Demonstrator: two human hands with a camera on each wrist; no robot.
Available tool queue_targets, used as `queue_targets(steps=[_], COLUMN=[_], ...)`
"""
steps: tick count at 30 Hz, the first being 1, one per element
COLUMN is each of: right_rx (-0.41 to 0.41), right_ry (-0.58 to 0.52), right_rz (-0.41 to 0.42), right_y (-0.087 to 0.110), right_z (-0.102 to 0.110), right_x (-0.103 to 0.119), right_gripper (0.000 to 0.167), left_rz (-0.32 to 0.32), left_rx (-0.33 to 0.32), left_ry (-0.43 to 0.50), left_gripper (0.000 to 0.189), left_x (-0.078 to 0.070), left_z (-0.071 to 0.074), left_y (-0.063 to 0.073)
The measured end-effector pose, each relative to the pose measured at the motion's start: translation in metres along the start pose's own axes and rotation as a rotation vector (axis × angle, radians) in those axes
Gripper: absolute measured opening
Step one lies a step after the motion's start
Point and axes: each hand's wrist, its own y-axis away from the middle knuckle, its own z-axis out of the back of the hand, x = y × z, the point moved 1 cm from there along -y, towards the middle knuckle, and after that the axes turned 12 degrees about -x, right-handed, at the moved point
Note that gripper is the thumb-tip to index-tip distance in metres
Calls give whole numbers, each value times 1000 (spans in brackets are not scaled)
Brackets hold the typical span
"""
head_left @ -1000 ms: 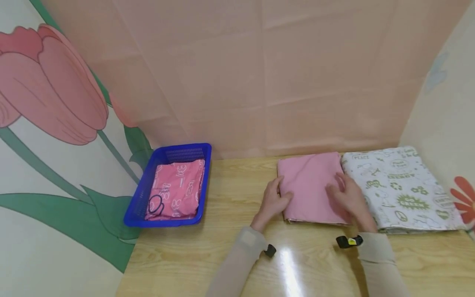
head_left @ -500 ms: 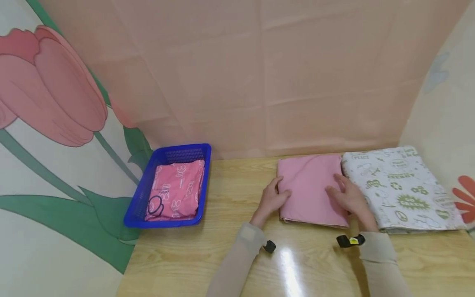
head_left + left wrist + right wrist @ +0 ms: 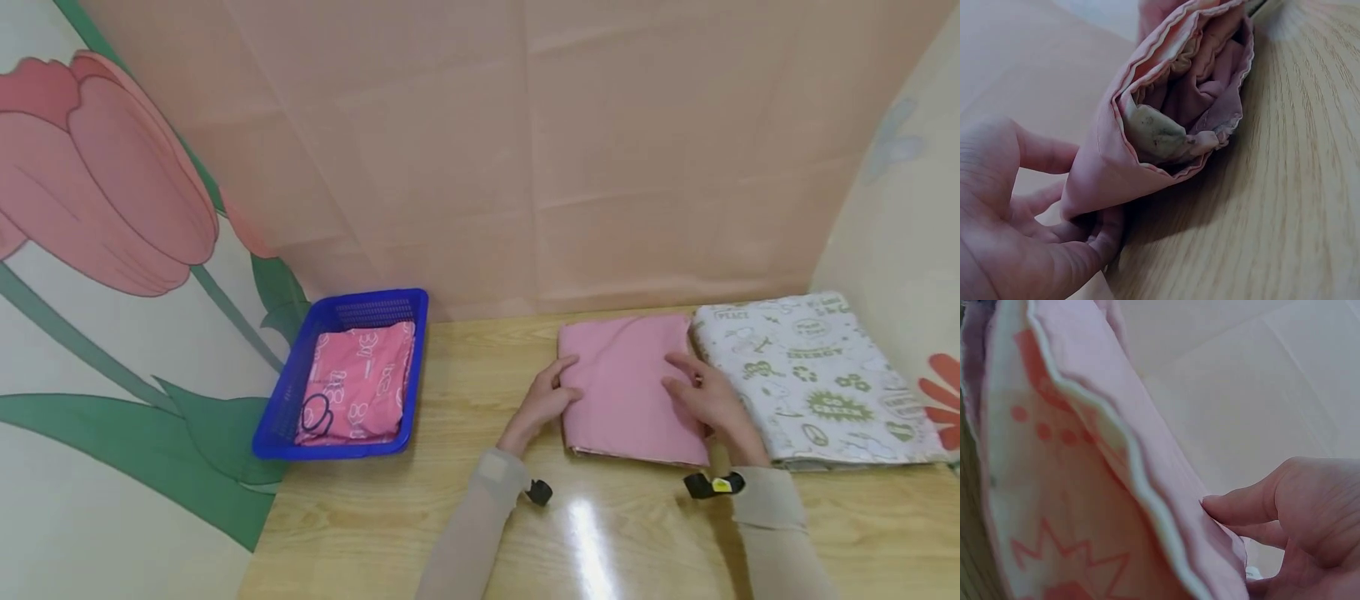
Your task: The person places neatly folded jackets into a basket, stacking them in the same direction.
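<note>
A folded pink cloth (image 3: 626,392) lies on the wooden table, its plain side up. My left hand (image 3: 542,402) holds its left edge, thumb on top; in the left wrist view the fingers of that hand (image 3: 1016,219) curl under the fold. At the opposite edge, my right hand (image 3: 712,404) grips with the thumb over the top. The right wrist view has the thumb of the right hand (image 3: 1310,519) pressed on the cloth (image 3: 1166,444), whose inner layer carries a red print. Several rumpled layers show inside the open end of the cloth (image 3: 1100,169).
Right beside the pink cloth is a white folded cloth (image 3: 806,375) with green print. At the left, a blue plastic basket (image 3: 330,452) contains a folded pink printed cloth (image 3: 360,383). A peach sheet (image 3: 450,167) hangs behind the table (image 3: 480,500).
The pink cloth has shifted slightly toward me, its front right corner now lower in view. Both hands stay at its sides, with only small shifts of the fingers.
</note>
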Motion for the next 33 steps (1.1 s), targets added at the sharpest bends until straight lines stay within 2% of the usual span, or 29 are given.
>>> queue_targets(steps=[7, 14, 21, 28, 33], right_rx=[25, 112, 135, 151, 140], right_ry=[-127, -285, -311, -310, -327], right_rz=[-32, -82, -97, -76, -79], right_y=[1, -4, -3, 0, 3], right_z=[6, 4, 3, -2, -4], right_x=[-5, -11, -9, -6, -6], right_gripper=[66, 71, 74, 75, 73], left_rz=[49, 69, 45, 36, 32], left_rx=[35, 50, 54, 81, 95], left_ry=[37, 132, 182, 291, 318], left_gripper=[63, 64, 64, 63, 60], left_x=[4, 10, 12, 26, 32], left_z=[2, 2, 7, 16, 16], left_y=[0, 0, 2, 3, 1])
